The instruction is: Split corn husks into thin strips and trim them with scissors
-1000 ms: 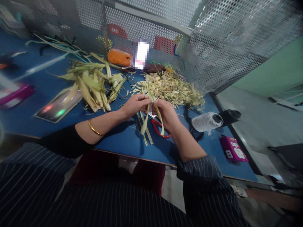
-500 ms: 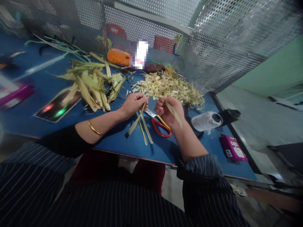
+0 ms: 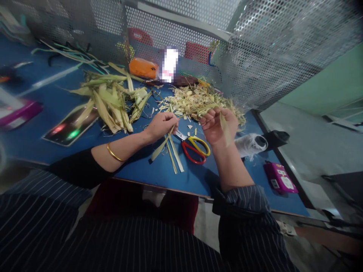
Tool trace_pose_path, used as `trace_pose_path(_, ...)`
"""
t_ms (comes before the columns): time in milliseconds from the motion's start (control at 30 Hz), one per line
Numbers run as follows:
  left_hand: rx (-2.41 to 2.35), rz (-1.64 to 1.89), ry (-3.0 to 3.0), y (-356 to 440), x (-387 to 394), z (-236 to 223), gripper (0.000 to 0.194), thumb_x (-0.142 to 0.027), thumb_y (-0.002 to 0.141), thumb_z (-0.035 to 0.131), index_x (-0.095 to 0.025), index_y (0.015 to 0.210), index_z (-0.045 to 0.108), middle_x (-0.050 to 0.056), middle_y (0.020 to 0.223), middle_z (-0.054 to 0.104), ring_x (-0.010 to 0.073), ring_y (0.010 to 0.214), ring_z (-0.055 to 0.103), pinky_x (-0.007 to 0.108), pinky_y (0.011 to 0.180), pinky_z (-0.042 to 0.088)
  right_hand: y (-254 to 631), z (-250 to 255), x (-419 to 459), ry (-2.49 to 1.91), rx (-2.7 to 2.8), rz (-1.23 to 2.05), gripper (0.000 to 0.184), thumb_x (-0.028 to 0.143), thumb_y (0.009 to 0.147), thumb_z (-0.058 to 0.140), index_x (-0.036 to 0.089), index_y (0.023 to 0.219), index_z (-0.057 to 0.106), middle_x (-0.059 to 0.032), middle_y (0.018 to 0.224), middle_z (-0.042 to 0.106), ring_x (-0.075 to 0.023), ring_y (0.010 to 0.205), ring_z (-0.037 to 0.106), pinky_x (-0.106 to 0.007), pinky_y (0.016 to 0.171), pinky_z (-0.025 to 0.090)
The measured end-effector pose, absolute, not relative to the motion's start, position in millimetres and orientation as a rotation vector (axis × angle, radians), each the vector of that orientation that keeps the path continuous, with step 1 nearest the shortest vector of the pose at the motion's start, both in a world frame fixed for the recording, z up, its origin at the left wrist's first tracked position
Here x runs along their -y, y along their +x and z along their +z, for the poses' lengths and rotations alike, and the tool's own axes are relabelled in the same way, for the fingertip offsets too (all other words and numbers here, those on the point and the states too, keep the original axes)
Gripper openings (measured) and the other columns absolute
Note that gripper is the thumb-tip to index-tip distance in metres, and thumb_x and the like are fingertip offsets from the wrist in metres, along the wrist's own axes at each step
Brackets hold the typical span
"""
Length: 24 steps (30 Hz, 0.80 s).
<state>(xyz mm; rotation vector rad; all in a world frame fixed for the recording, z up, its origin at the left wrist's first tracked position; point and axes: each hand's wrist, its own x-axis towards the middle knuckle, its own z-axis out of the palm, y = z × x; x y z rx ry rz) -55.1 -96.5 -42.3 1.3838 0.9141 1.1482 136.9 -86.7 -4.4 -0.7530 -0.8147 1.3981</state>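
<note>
- A perforated metal screen (image 3: 255,56) stands along the far side.
- In front of it is a blue table (image 3: 136,166).
- A bundle of husks (image 3: 110,98) lies on the table, to the left of the hands.
- A loose heap of scraps (image 3: 193,100) spreads just beyond the hands, near the screen.
- The right hand (image 3: 217,126) is raised in front of the heap, palm toward the wearer. Its curled fingers hold a pale strip (image 3: 225,130), which hangs over the palm to the wrist.
- The left hand (image 3: 160,126) is over the table, between husks and scissors (image 3: 183,137), thumb and fingers pinching a greenish strip (image 3: 162,146) that slants down toward the near edge.
- The scissors lie between the hands, one handle red, one yellow, blades pointing toward the left fingers.
- A purple packet (image 3: 280,178) sits near the table's right end.
- A white spool (image 3: 249,144) lies beside the right forearm.
- Two narrow strips (image 3: 176,155) run out below the left hand; whether it grips them, I cannot tell.
</note>
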Motion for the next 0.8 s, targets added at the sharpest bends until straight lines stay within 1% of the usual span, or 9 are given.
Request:
trace_pose_path(167, -1.073, 1.159, 1.193, -55.3, 91.2, -46.2, 0.022, -0.023, 0.082, 0.057, -0.015, 0.062, 0.055, 0.0, 0.057, 0.057, 0.0085, 0.047, 0.054, 0.023, 0.051, 0.047, 145.3, 1.8, 85.2, -0.722, 0.784, 1.078, 0.013, 0.028, 0.075, 0.053, 0.023, 0.066, 0.045, 0.0033, 0.063, 0.045, -0.0096, 0.055, 0.044, -0.023, 0.057, 0.046)
trace_pose_path(300, -1.128, 1.224, 1.118, -56.1, 90.2, -42.9, 0.02, -0.027, 0.084, 0.057, -0.015, 0.069, 0.058, 0.001, 0.065, 0.061, 0.0096, 0.055, 0.058, 0.021, 0.05, 0.045, 132.0, -1.3, 94.1, -0.81, 0.908, 0.878, 0.012, 0.02, 0.073, 0.055, 0.022, 0.061, 0.051, 0.003, 0.064, 0.051, -0.0093, 0.059, 0.05, -0.023, 0.057, 0.044)
trace_pose_path(333, -1.11, 1.258, 1.124, -56.2, 90.6, -41.4, 0.019, -0.028, 0.084, 0.058, -0.015, 0.07, 0.059, 0.001, 0.067, 0.062, 0.0097, 0.058, 0.058, 0.02, 0.051, 0.045, 125.2, -4.8, 98.2, -0.891, 0.991, 0.894, 0.011, 0.018, 0.072, 0.056, 0.022, 0.062, 0.054, 0.0023, 0.067, 0.054, -0.0099, 0.062, 0.054, -0.024, 0.06, 0.045)
trace_pose_path(400, -1.062, 1.331, 1.158, -56.0, 92.1, -39.0, 0.019, -0.028, 0.085, 0.059, -0.016, 0.071, 0.06, 0.001, 0.071, 0.063, 0.0094, 0.064, 0.058, 0.019, 0.055, 0.045, 110.0, -14.3, 107.4, -1.073, 1.143, 1.088, 0.006, 0.018, 0.071, 0.06, 0.02, 0.065, 0.06, -0.0006, 0.076, 0.063, -0.0128, 0.073, 0.06, -0.026, 0.066, 0.049)
trace_pose_path(467, -1.024, 1.384, 1.184, -55.2, 93.4, -37.9, 0.018, -0.026, 0.085, 0.059, -0.016, 0.07, 0.06, 0.001, 0.073, 0.062, 0.0089, 0.066, 0.056, 0.019, 0.058, 0.045, 95.8, -24.0, 116.4, -1.102, 1.178, 1.322, 0.007, 0.025, 0.072, 0.065, 0.019, 0.068, 0.062, -0.0014, 0.077, 0.066, -0.0132, 0.073, 0.062, -0.028, 0.069, 0.05)
trace_pose_path(533, -1.011, 1.404, 1.183, -54.2, 94.3, -38.6, 0.019, -0.025, 0.085, 0.059, -0.016, 0.069, 0.06, 0.0, 0.071, 0.06, 0.0086, 0.064, 0.053, 0.02, 0.059, 0.045, 85.9, -30.5, 123.6, -1.073, 1.166, 1.496, 0.015, 0.032, 0.073, 0.068, 0.019, 0.071, 0.06, -0.0009, 0.075, 0.065, -0.0124, 0.066, 0.061, -0.028, 0.067, 0.051)
trace_pose_path(600, -1.008, 1.4, 1.177, -53.2, 94.3, -40.2, 0.019, -0.025, 0.084, 0.059, -0.015, 0.068, 0.06, -0.001, 0.067, 0.057, 0.0083, 0.061, 0.051, 0.021, 0.059, 0.045, 81.0, -32.7, 128.1, -1.041, 1.128, 1.574, 0.021, 0.035, 0.072, 0.071, 0.02, 0.071, 0.056, 0.0003, 0.072, 0.064, -0.0115, 0.061, 0.06, -0.027, 0.061, 0.05)
trace_pose_path(667, -1.001, 1.4, 1.19, -52.7, 93.6, -41.7, 0.017, -0.024, 0.084, 0.059, -0.015, 0.069, 0.06, -0.001, 0.067, 0.057, 0.0083, 0.062, 0.051, 0.021, 0.061, 0.045, 80.0, -31.9, 130.1, -1.041, 1.098, 1.594, 0.023, 0.035, 0.07, 0.074, 0.021, 0.074, 0.055, 0.002, 0.069, 0.063, -0.0106, 0.057, 0.059, -0.025, 0.057, 0.049)
trace_pose_path(800, -0.974, 1.416, 1.279, -54.0, 90.5, -43.8, 0.015, -0.023, 0.082, 0.057, -0.015, 0.07, 0.062, -0.001, 0.068, 0.059, 0.0089, 0.062, 0.053, 0.02, 0.059, 0.044, 82.0, -29.4, 130.2, -1.084, 1.116, 1.678, 0.024, 0.035, 0.069, 0.074, 0.02, 0.081, 0.06, 0.0039, 0.062, 0.058, -0.0077, 0.049, 0.054, -0.021, 0.049, 0.047)
